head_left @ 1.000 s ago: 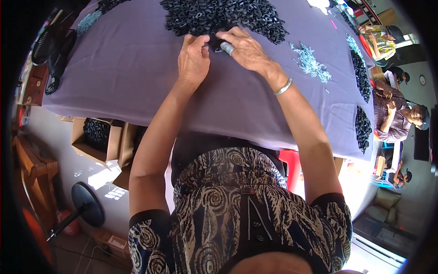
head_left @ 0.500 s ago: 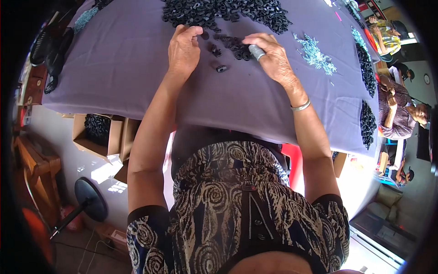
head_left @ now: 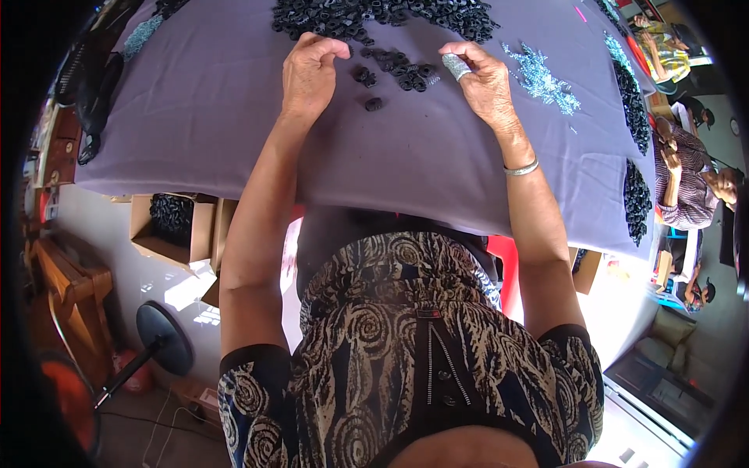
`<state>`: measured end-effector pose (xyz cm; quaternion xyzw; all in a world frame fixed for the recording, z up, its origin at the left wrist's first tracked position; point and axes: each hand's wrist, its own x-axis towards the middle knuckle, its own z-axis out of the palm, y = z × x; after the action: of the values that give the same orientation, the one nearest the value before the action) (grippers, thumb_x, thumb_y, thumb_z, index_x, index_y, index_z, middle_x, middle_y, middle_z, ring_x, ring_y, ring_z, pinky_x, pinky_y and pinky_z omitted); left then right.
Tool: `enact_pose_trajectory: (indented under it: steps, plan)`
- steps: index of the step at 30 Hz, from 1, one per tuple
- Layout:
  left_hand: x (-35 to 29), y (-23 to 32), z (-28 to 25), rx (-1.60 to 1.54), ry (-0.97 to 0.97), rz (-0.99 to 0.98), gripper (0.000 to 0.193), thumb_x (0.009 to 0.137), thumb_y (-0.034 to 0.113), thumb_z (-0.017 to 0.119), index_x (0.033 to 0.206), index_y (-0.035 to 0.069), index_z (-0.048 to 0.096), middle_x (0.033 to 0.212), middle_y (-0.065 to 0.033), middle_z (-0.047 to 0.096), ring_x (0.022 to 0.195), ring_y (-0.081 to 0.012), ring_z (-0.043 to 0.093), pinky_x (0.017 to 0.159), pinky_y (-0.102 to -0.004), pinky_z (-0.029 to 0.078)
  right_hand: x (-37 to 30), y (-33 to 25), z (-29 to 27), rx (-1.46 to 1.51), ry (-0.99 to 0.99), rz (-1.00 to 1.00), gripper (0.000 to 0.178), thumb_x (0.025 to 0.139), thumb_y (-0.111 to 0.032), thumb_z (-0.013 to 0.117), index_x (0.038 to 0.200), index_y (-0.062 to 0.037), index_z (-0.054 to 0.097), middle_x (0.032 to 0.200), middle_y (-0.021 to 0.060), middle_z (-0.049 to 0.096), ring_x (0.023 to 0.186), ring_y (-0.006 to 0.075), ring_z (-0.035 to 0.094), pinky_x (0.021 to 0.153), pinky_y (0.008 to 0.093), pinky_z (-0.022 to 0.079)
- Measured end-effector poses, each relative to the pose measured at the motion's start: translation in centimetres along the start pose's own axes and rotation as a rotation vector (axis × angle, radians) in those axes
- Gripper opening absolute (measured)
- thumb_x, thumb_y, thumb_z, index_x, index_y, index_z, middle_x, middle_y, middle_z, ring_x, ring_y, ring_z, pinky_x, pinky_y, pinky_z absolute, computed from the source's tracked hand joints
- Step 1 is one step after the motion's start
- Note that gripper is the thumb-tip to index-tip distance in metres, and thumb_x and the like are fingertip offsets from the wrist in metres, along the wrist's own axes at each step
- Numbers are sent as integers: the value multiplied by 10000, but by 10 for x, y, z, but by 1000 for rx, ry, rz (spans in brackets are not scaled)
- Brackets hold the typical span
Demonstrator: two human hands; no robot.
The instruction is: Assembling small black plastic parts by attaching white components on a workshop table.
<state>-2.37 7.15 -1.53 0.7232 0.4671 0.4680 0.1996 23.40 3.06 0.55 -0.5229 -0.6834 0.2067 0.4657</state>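
My left hand [head_left: 310,74] is held over the purple cloth, thumb and index finger pinched, with a small black plastic piece partly showing at the fingertips. To the right, my right hand [head_left: 485,84] is also closed in a pinch; whatever it holds is too small to make out. Silvery wrap [head_left: 456,67] covers one of its digits. Between the hands lies a loose cluster of small black plastic pieces [head_left: 409,76], with a single black piece [head_left: 374,104] nearer me. Beside my right hand is a scatter of thin silvery-blue springs [head_left: 538,82].
A large heap of black pieces [head_left: 382,14] spreads along the far side of the purple-covered table [head_left: 374,164]. Further black piles [head_left: 637,199] line the right edge. An open cardboard box [head_left: 160,249] stands below the left front edge. Other people [head_left: 686,175] sit at the right.
My right hand has lifted away from the black cluster, moving right and slightly farther off. My left hand has shifted slightly left and stays pinched.
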Motion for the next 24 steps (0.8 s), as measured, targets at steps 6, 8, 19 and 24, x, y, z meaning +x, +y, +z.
enact_pose_trajectory:
  steps: [6, 8, 19, 24]
  plan:
    - [-1, 8, 2, -188, -113, 101, 197, 854, -50, 515, 914, 46, 677, 871, -37, 605, 811, -156, 597, 760, -265, 476, 0, -1, -6, -87, -5, -24, 239, 788, 52, 600, 986, -66, 661, 917, 44, 668, 833, 124, 640, 770, 237, 499]
    - [-2, 14, 1, -117, -185, 55, 174, 847, -25, 543, 928, 47, 678, 873, -34, 605, 813, -155, 597, 753, -265, 474, 2, 5, -11, -91, 5, -12, 239, 789, 51, 598, 985, -68, 663, 918, 43, 668, 827, 122, 639, 764, 239, 500]
    - [-2, 12, -1, -46, -237, 36, 242, 815, 23, 634, 1050, 78, 651, 899, -34, 620, 836, -159, 607, 757, -268, 475, 5, 23, -24, -129, 54, 34, 232, 804, -3, 599, 1005, -96, 670, 877, 44, 675, 750, 106, 624, 701, 244, 504]
    - [-1, 9, -1, -35, -256, 96, 254, 836, 18, 612, 1079, 87, 640, 891, -54, 619, 840, -147, 606, 766, -259, 476, 5, 22, -27, -141, 65, 45, 217, 810, -15, 604, 995, -108, 670, 839, 39, 669, 727, 105, 618, 682, 246, 498]
